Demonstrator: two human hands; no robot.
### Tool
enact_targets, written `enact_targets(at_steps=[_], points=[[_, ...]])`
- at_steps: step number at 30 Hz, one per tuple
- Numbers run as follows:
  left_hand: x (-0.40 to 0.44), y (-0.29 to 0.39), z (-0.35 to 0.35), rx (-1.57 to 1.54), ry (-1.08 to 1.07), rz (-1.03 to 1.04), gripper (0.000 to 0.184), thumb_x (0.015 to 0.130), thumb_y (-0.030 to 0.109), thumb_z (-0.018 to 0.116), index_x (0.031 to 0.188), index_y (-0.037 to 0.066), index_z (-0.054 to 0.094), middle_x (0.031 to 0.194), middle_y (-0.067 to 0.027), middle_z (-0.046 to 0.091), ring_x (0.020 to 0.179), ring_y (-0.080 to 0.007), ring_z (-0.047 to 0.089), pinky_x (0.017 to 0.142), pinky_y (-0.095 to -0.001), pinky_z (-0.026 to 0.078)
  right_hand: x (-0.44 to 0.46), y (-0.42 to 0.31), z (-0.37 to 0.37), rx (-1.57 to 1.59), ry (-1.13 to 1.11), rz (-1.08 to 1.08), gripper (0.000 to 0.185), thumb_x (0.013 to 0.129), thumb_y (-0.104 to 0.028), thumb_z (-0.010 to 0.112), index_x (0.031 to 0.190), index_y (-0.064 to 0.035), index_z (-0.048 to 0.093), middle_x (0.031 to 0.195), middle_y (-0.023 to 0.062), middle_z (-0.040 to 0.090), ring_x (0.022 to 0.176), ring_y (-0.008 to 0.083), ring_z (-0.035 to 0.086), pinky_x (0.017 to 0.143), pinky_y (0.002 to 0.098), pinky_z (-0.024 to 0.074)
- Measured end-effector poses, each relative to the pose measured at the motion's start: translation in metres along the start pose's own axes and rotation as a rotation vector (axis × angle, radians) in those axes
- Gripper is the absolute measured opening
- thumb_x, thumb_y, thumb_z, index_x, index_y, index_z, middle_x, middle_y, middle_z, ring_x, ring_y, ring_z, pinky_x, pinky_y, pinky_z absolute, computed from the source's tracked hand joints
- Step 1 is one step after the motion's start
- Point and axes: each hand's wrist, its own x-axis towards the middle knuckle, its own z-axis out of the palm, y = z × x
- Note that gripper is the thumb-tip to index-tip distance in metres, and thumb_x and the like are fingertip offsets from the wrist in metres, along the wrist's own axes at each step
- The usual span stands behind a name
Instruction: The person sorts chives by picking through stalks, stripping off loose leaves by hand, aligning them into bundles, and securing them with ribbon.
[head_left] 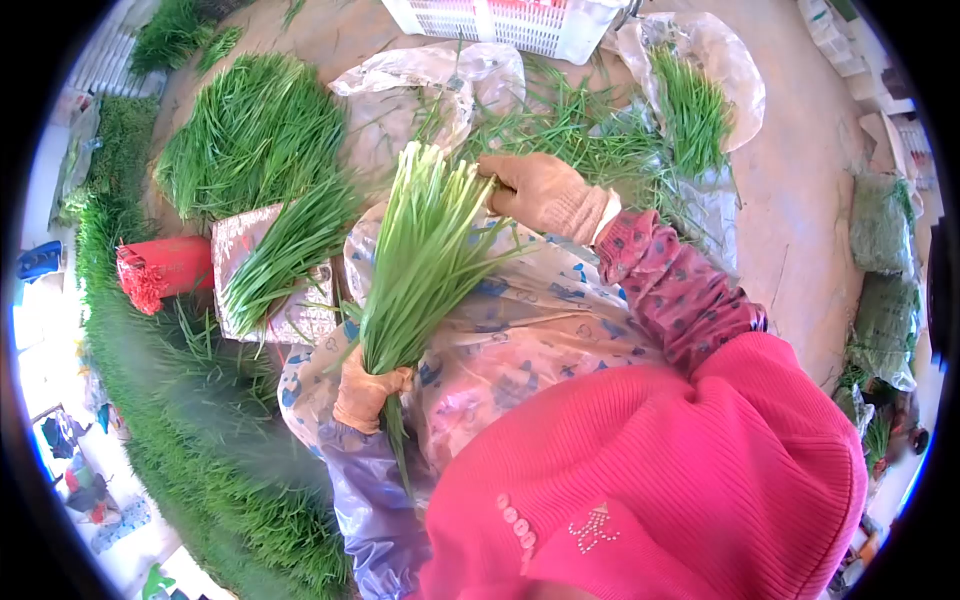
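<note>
A bunch of green chives (425, 260) stands over my lap, pale cut ends up and leaf tips trailing down. My left hand (368, 393), in a tan glove, is wrapped around its lower, leafy part. Beside the pale ends is my gloved right hand (548, 195), fingers bent in a pinch at the edge of the bunch; what lies between them is too small to make out. Under the bunch, a clear plastic apron (520, 330) with blue prints covers my lap.
A big heap of chives (250, 135) lies at upper left. A smaller bundle (285, 260) rests on a board (232, 240) beside a red roll of ties (165, 270). Plastic sheets (495, 75), loose leaves and a white crate (520, 28) are ahead. Bagged greens (885, 320) stand right.
</note>
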Motion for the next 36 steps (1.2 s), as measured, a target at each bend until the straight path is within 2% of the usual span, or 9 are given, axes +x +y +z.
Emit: enact_targets(at_steps=[5,7,9,11,17,19,23,28,36], points=[[-0.007,-0.001,-0.008,-0.215,-0.116,-0.005,0.045,0.066,-0.014,0.062,0.108,-0.003,0.055,0.078,-0.0115,0.062,0.058,-0.0179,0.057,0.05,-0.0283,0.045,0.034,0.009,-0.039,0.428,0.06,0.382,0.024,0.092,-0.025,0.057,0.112,-0.0125,0.064,0.082,0.0025,0.066,0.073,0.0108,0.062,0.065,0.0269,0.0526],[-0.007,-0.001,-0.012,-0.221,-0.138,-0.021,0.045,0.065,-0.014,0.062,0.108,-0.003,0.055,0.077,-0.0113,0.061,0.057,-0.018,0.057,0.049,-0.0285,0.045,0.046,0.017,-0.049,0.621,0.024,0.291,0.035,0.091,-0.025,0.059,0.123,-0.0118,0.06,0.1,0.0064,0.066,0.083,0.0143,0.062,0.074,0.0291,0.0534],[-0.006,0.001,-0.013,-0.219,-0.173,-0.051,0.045,0.065,-0.013,0.062,0.108,-0.003,0.055,0.076,-0.0111,0.061,0.057,-0.0182,0.057,0.049,-0.0287,0.045,0.062,0.019,-0.039,0.327,-0.083,-0.151,0.05,0.088,-0.026,0.063,0.134,-0.0102,0.051,0.121,0.0117,0.06,0.1,0.0211,0.06,0.088,0.0343,0.0509],[-0.004,0.007,-0.012,-0.152,-0.211,-0.043,0.044,0.065,-0.012,0.062,0.108,-0.003,0.055,0.075,-0.0109,0.061,0.056,-0.0184,0.057,0.048,-0.0291,0.045,0.073,0.002,-0.035,0.435,-0.368,-0.124,0.064,0.083,-0.028,0.068,0.139,-0.0111,0.044,0.133,0.0151,0.052,0.116,0.0254,0.054,0.097,0.0388,0.046],[-0.008,0.003,-0.021,-0.082,-0.251,-0.121,0.038,0.068,-0.01,0.062,0.105,-0.005,0.055,0.072,-0.0118,0.056,0.052,-0.0195,0.051,0.047,-0.0311,0.042,0.117,-0.033,0.006,0.154,-0.226,-0.344,0.048,0.077,-0.022,0.067,0.123,-0.0097,0.06,0.103,0.0112,0.067,0.087,0.021,0.063,0.08,0.0337,0.0526],[-0.013,0.005,-0.02,-0.065,-0.189,-0.071,0.034,0.07,-0.009,0.061,0.103,-0.004,0.055,0.071,-0.0116,0.055,0.053,-0.0205,0.051,0.047,-0.0312,0.041,0.1,-0.049,-0.025,0.504,-0.073,0.094,0.033,0.079,-0.023,0.065,0.109,-0.0096,0.066,0.079,0.0031,0.065,0.06,0.0137,0.056,0.058,0.0278,0.0497],[-0.019,-0.003,-0.029,-0.226,-0.217,-0.049,0.041,0.071,-0.009,0.06,0.11,-0.003,0.052,0.085,-0.0148,0.057,0.054,-0.0216,0.049,0.047,-0.0327,0.04,0.107,0.024,-0.036,0.857,0.15,0.188,0.011,0.085,-0.018,0.059,0.083,-0.0096,0.065,0.073,-0.0007,0.062,0.054,0.0113,0.051,0.049,0.0261,0.0425],[-0.017,-0.015,-0.039,-0.292,-0.186,-0.04,0.059,0.068,-0.006,0.067,0.123,0.001,0.047,0.103,-0.0147,0.054,0.057,-0.0218,0.048,0.047,-0.0335,0.039,0.048,0.04,-0.062,0.536,-0.359,0.056,0.042,0.083,-0.012,0.064,0.125,-0.0108,0.058,0.068,-0.0022,0.055,0.053,0.0027,0.044,0.048,0.0208,0.0366],[-0.017,-0.011,-0.035,-0.34,-0.172,-0.039,0.076,0.063,0.003,0.077,0.13,0.001,0.041,0.102,-0.0135,0.054,0.055,-0.0215,0.048,0.046,-0.0329,0.037,0.017,-0.005,0.003,0.447,-0.228,-0.043,0.045,0.08,-0.004,0.062,0.123,-0.0161,0.062,0.078,0.0027,0.065,0.068,0.0106,0.055,0.062,0.0293,0.0461]])
